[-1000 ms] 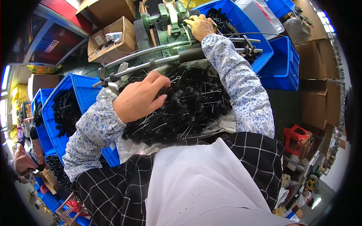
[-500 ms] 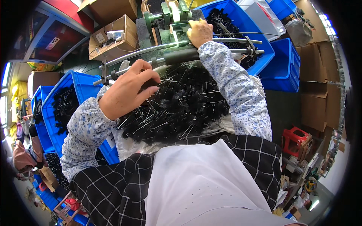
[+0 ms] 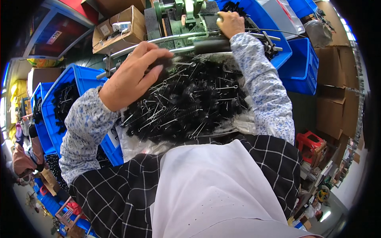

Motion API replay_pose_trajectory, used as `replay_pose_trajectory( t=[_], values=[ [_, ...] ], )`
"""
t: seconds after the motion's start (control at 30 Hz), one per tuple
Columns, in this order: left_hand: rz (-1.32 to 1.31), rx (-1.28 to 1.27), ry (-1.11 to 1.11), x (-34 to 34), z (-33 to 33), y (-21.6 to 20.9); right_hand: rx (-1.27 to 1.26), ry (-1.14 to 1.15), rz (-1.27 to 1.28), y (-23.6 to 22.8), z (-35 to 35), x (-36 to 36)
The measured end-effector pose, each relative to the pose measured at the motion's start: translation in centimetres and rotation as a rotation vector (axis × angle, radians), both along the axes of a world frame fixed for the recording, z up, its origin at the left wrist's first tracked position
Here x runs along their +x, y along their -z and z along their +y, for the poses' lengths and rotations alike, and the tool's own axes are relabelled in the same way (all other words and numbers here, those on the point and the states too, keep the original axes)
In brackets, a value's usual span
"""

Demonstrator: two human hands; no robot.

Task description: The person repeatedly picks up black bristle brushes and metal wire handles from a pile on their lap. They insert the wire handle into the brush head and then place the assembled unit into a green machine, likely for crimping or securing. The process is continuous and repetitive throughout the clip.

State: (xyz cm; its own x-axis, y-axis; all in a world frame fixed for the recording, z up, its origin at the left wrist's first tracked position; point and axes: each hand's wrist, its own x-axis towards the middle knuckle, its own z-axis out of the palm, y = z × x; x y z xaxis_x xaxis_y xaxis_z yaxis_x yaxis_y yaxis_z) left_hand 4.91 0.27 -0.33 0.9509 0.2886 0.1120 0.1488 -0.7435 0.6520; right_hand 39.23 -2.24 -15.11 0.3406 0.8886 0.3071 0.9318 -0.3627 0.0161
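A big heap of black bristle brushes with twisted wire stems [image 3: 186, 103] fills the centre of the frame, lying on a pale sheet in front of the person and reaching from the middle left to the middle right. The left hand [image 3: 133, 75] sits at the heap's upper left edge, palm down, fingers curled together and closed on a small black brush tuft [image 3: 162, 65] pinched at the fingertips, just above the rest of the pile and touching its top layer. The right hand [image 3: 230, 23] is in the upper middle of the frame, well beyond the heap, its fingers folded down on the green machine [image 3: 178, 12] that stands at the top edge; what exactly lies under those fingers cannot be told. A grey metal rail [image 3: 174, 39] runs across between the machine and the heap, just past the left fingertips. Blue plastic crates [image 3: 79, 83] stand at the left, one holding more black brushes, and further blue crates [image 3: 301, 63] sit in the upper right. A cardboard box [image 3: 119, 27] rests in the upper left beside the machine.
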Motion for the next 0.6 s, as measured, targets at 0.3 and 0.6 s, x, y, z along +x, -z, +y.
replay_pose_trajectory(
  t=[0.3, 0.6],
  values=[
    [-0.069, -0.212, -0.047, 2.7, -0.3, 1.7, -0.214, 0.024, 0.053, -2.5, 0.2, 6.9],
    [-0.254, -0.206, -0.125, 7.3, 0.1, 4.6, -0.156, -0.632, 1.302, -8.0, -5.5, -8.2]
  ],
)
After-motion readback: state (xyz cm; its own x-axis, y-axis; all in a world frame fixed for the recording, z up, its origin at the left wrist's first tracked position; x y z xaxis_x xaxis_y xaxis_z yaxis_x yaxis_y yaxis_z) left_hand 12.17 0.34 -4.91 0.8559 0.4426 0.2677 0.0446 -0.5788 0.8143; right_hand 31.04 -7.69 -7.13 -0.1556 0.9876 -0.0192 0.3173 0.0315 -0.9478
